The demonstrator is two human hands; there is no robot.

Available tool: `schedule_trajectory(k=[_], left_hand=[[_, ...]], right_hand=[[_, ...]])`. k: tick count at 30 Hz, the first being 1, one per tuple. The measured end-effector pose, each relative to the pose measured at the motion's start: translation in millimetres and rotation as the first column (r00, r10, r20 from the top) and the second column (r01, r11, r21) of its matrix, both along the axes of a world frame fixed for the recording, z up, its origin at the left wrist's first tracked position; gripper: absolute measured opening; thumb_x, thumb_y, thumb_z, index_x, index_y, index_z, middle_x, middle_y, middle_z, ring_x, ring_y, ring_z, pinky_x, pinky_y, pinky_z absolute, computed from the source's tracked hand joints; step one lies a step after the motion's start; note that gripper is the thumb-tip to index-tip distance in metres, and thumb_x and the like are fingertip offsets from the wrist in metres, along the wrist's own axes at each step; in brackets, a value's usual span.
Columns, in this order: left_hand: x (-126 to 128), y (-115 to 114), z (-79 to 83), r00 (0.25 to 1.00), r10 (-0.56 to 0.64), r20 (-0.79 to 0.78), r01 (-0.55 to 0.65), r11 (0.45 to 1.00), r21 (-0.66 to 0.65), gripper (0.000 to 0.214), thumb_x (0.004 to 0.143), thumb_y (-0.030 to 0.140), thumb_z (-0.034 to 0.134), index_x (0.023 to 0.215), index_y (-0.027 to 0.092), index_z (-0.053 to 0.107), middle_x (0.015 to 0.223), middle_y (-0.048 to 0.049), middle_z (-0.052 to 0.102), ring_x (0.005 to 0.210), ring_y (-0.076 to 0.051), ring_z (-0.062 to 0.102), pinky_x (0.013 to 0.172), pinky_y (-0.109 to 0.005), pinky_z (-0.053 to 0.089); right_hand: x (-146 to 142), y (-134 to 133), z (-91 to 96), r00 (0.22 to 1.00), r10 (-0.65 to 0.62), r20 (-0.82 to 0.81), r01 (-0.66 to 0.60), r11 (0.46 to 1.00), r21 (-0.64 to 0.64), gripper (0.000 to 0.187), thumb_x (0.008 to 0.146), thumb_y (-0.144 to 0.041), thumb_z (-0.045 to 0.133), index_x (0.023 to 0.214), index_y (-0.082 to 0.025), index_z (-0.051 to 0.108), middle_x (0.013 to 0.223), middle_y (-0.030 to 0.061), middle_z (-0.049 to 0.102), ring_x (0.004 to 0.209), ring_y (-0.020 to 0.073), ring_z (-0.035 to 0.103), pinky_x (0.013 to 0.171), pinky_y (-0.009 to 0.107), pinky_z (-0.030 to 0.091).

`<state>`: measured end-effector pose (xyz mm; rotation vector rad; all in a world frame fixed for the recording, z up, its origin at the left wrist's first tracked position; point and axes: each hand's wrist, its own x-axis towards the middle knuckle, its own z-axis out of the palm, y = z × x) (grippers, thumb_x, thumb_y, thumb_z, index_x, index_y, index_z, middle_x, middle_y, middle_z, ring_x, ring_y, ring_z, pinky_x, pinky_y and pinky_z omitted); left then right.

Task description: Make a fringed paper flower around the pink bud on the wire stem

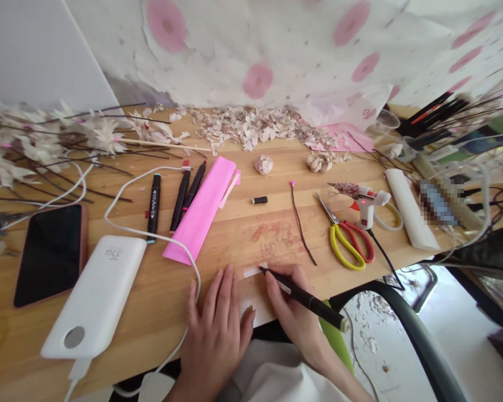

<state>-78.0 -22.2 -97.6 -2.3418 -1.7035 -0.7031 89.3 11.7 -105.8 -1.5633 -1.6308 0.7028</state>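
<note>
Head view: slim black marker pen [305, 298] gripped in right hand [291, 315], tip on small pale paper piece [260, 310] at wooden table's [151, 301] near edge; left hand [216, 329] flat, fingers spread, steadying it. Light, even strokes advised.

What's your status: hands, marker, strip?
Left hand flat on table, open. Right hand grips marker, tip on white strip. Cable runs just left of left hand.
</note>
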Motion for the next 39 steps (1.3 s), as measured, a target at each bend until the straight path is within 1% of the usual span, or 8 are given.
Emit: schedule_trajectory(k=[4,9,14,21,29,31,35,39], left_hand=[[0,0,0.3,1.000,0.000,0.002,0.000,1.000,-0.006,0.046,0.100,0.028,0.052,0.124,-0.008,0.067,0.129,-0.0229,0.073,0.117,-0.033,0.065,0.128,-0.054,0.006],[-1,-1,-1.0,1.000,0.001,0.005,-0.001,1.000,-0.007,0.046,0.100,0.029,0.052,0.124,-0.007,0.067,0.130,-0.0228,0.073,0.118,-0.033,0.064,0.128,-0.054,0.006],[0,0,-1.6,1.000,-0.001,0.009,0.001,1.000,-0.006,0.047,0.100,0.029,0.052,0.125,-0.007,0.067,0.129,-0.0229,0.073,0.117,-0.033,0.065,0.128,-0.054,0.007],[-1,0,-0.1,1.000,0.003,0.022,-0.003,1.000,-0.003,0.047,0.100,0.031,0.052,0.127,-0.005,0.067,0.129,-0.0228,0.073,0.117,-0.033,0.065,0.128,-0.055,0.009],[3,-5,-9.2,0.989,0.054,0.136,-0.045,0.997,-0.066,0.049,0.101,0.037,0.052,0.132,0.002,0.066,0.138,-0.0209,0.068,0.126,-0.033,0.062,0.127,-0.055,0.011],[2,-5,-9.7,0.992,0.043,0.117,-0.037,0.998,-0.059,0.049,0.101,0.037,0.052,0.132,0.002,0.066,0.138,-0.0208,0.068,0.125,-0.033,0.063,0.127,-0.056,0.011],[-3,-3,-6.7,1.000,-0.013,0.007,0.014,0.999,-0.039,0.049,0.100,0.035,0.056,0.133,0.000,0.065,0.136,-0.0216,0.069,0.123,-0.033,0.064,0.127,-0.056,0.009],[-4,-2,-5.2,1.000,-0.009,-0.001,0.009,0.999,-0.039,0.049,0.099,0.035,0.056,0.133,0.000,0.064,0.136,-0.0216,0.070,0.122,-0.033,0.064,0.127,-0.057,0.009]], right_hand=[[5,1,-2.6,0.999,-0.049,0.003,0.049,0.999,0.009,0.007,0.101,-0.031,0.061,0.096,-0.026,0.059,0.082,0.0007,0.065,0.070,0.0202,0.063,0.061,0.032,0.051],[3,0,-0.3,1.000,-0.013,-0.003,0.013,1.000,0.020,0.006,0.098,-0.032,0.065,0.096,-0.027,0.063,0.082,0.0005,0.066,0.073,0.0205,0.064,0.062,0.031,0.052],[8,4,4.1,0.996,-0.086,-0.024,0.087,0.994,0.069,0.006,0.101,-0.027,0.062,0.096,-0.026,0.058,0.079,-0.0014,0.062,0.064,0.0166,0.060,0.054,0.027,0.048],[-13,0,11.5,0.991,0.128,-0.030,-0.126,0.991,0.042,0.002,0.098,-0.026,0.062,0.098,-0.028,0.061,0.084,0.0001,0.068,0.075,0.0198,0.066,0.065,0.032,0.055],[-16,1,9.8,0.988,0.155,-0.017,-0.155,0.987,0.040,0.005,0.097,-0.024,0.063,0.095,-0.028,0.059,0.080,-0.0003,0.064,0.075,0.0207,0.062,0.066,0.035,0.052],[-16,0,7.3,0.989,0.147,-0.017,-0.146,0.989,0.023,0.006,0.097,-0.024,0.063,0.095,-0.028,0.059,0.080,-0.0002,0.063,0.076,0.0205,0.062,0.065,0.033,0.052],[-16,0,5.6,0.995,0.098,-0.019,-0.097,0.995,0.015,0.005,0.099,-0.023,0.058,0.097,-0.027,0.058,0.082,0.0014,0.064,0.075,0.0203,0.062,0.065,0.034,0.052],[-15,0,8.5,0.991,0.131,-0.008,-0.131,0.991,0.012,0.005,0.096,-0.026,0.062,0.092,-0.027,0.060,0.080,0.0008,0.064,0.076,0.0209,0.062,0.068,0.035,0.053]])
